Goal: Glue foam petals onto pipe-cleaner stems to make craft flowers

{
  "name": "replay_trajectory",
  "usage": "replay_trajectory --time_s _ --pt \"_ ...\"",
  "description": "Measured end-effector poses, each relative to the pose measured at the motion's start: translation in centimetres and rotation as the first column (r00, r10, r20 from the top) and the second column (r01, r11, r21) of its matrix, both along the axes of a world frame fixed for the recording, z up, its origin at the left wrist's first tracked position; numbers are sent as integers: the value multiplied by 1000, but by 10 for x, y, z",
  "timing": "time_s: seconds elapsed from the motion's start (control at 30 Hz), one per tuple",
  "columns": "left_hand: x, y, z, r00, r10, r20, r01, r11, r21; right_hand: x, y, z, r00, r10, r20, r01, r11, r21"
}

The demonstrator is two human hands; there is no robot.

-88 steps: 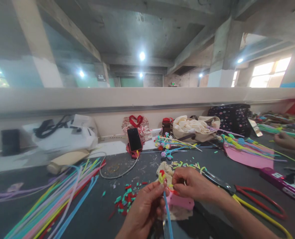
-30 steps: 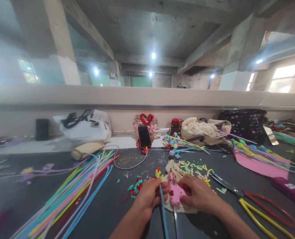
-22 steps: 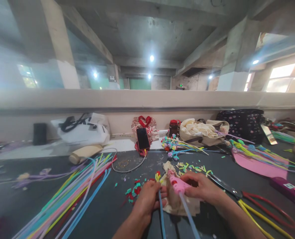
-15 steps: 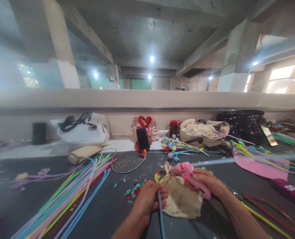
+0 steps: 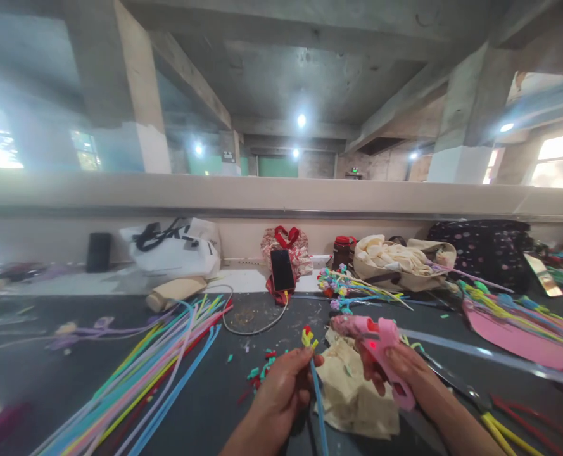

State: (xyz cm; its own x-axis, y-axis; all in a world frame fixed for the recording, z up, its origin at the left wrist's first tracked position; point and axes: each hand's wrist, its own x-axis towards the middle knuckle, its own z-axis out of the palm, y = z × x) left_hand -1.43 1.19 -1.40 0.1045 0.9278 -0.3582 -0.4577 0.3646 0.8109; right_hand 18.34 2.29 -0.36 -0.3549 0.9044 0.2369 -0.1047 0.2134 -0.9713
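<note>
My left hand [image 5: 284, 386] is closed around a blue pipe cleaner [image 5: 318, 400] that stands up from it, topped by a small red and yellow twisted tip [image 5: 308, 336]. My right hand [image 5: 403, 367] grips a pink hot glue gun [image 5: 375, 348] by its handle, nozzle pointing left toward that tip, a red light lit on its side. A glue stick [image 5: 490, 358] trails out of the gun's back to the right. Below and between the hands lies a crumpled beige cloth [image 5: 357, 392] on the dark table [image 5: 205, 405].
A fan of long coloured pipe cleaners [image 5: 158, 361] lies at left. Cut scraps [image 5: 262, 367], a phone [image 5: 282, 270] on a cable, finished flowers [image 5: 342, 286], bags [image 5: 404, 259], a pink sheet [image 5: 513, 332] and red and yellow-handled cutters [image 5: 504, 421] sit around.
My right hand picked the glue gun up off the cloth and swung it round, so the nozzle now points left at the tip. My left hand kept the blue pipe cleaner and lifted it slightly.
</note>
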Motion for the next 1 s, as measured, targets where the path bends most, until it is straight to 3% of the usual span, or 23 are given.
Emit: replay_trajectory --time_s 0.1,0.3,0.6,1.0 --pt "-4 -1 2 995 -28 98 24 999 38 -6 -6 -10 997 20 69 -20 1000 3" --pt "-6 1 3 996 19 89 -23 999 46 -9 -16 -18 975 38 221 -29 999 -45" --pt "-9 2 5 997 8 75 -12 999 52 -11 -17 -18 988 37 153 -14 989 -149" --pt "-6 -2 8 999 -17 45 14 997 70 -11 -16 -20 972 10 235 13 995 -96"
